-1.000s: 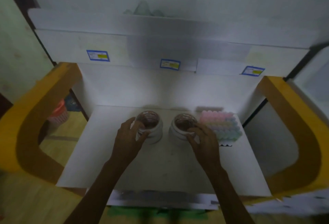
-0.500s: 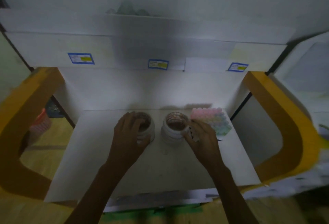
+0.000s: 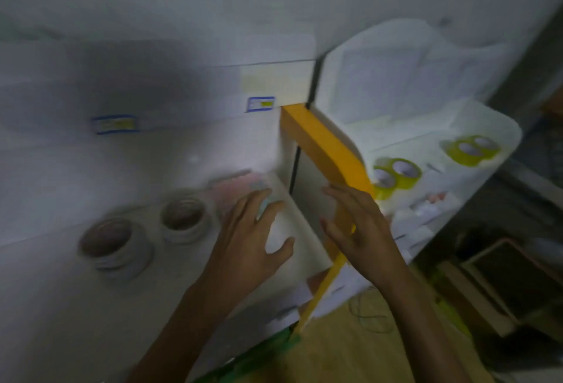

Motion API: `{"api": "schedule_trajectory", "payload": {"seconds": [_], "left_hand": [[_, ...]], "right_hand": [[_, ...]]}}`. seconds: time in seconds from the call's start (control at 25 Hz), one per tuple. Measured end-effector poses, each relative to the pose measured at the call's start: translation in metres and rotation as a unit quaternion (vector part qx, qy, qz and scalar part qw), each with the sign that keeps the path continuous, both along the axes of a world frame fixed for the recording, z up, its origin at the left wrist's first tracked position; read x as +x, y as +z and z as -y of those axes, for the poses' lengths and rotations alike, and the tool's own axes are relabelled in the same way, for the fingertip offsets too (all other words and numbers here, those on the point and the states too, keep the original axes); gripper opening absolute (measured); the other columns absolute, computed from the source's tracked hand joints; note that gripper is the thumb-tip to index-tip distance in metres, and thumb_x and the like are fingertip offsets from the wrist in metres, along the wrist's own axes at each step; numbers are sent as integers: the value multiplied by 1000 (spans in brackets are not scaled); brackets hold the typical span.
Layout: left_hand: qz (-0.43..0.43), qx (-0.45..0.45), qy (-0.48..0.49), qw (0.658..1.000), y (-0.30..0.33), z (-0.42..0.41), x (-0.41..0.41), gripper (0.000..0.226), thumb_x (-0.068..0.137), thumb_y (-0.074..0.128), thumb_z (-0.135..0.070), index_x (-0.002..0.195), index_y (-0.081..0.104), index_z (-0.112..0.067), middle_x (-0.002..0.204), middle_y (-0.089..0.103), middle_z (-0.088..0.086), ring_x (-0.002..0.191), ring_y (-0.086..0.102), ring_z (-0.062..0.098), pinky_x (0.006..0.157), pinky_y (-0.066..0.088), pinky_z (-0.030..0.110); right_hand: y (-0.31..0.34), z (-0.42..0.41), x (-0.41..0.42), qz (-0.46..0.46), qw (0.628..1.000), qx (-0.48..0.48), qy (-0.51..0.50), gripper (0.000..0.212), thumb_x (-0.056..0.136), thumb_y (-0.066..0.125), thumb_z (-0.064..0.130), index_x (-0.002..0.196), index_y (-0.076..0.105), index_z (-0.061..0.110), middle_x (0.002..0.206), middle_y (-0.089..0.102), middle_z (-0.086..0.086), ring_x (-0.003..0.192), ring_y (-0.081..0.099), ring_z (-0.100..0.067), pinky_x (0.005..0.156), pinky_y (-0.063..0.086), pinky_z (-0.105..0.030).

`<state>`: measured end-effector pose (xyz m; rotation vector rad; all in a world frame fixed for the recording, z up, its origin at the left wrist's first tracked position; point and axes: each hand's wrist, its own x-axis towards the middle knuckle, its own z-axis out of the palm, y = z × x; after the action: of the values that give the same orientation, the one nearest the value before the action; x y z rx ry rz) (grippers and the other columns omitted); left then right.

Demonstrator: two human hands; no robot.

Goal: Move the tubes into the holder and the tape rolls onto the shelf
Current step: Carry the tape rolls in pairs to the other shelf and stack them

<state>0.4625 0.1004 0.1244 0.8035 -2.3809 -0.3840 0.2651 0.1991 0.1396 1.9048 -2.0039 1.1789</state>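
— White shelving fills the left, right?

— Yes, a white shelf surface (image 3: 61,306) under a white back panel with two blue-edged labels (image 3: 115,123). An orange frame (image 3: 323,148) runs down its right side.

— Where are the tape rolls?

— Two white tape rolls (image 3: 114,245) stand side by side on that surface, left of both hands. The tube holder (image 3: 234,186), pastel and badly blurred, sits just behind the left hand; probably full of tubes, though I cannot tell.

— And the hands?

— Both empty. The left hand (image 3: 253,242) hovers over the shelf's right edge, fingers spread and straight. The right hand (image 3: 359,227) is in front of the orange frame, fingers loosely extended, holding nothing.

— Anything further right?

— A white side table (image 3: 487,127) with two pairs of yellow-green tape rolls (image 3: 396,172) on it, well apart from the hands.
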Motion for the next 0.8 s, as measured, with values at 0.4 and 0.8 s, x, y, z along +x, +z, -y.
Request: {"api": "schedule_trajectory", "payload": {"seconds": [0.4, 0.8], "left_hand": [[-39, 2, -97, 994, 8, -122, -208, 51, 82, 53, -51, 125, 57, -23, 134, 50, -5, 120, 46, 12, 93, 39, 22], [-34, 107, -79, 991, -16, -127, -344, 65, 74, 42, -64, 123, 57, -24, 124, 53, -9, 113, 47, 10, 85, 42, 26]], "right_hand": [[-35, -143, -199, 71, 992, 46, -94, 45, 88, 60, 42, 130, 55, 25, 134, 54, 10, 125, 47, -8, 104, 40, -28], [-80, -163, -341, 168, 978, 83, -94, 43, 87, 64, 44, 126, 47, 40, 133, 53, 11, 122, 49, -12, 102, 44, -34]]}}
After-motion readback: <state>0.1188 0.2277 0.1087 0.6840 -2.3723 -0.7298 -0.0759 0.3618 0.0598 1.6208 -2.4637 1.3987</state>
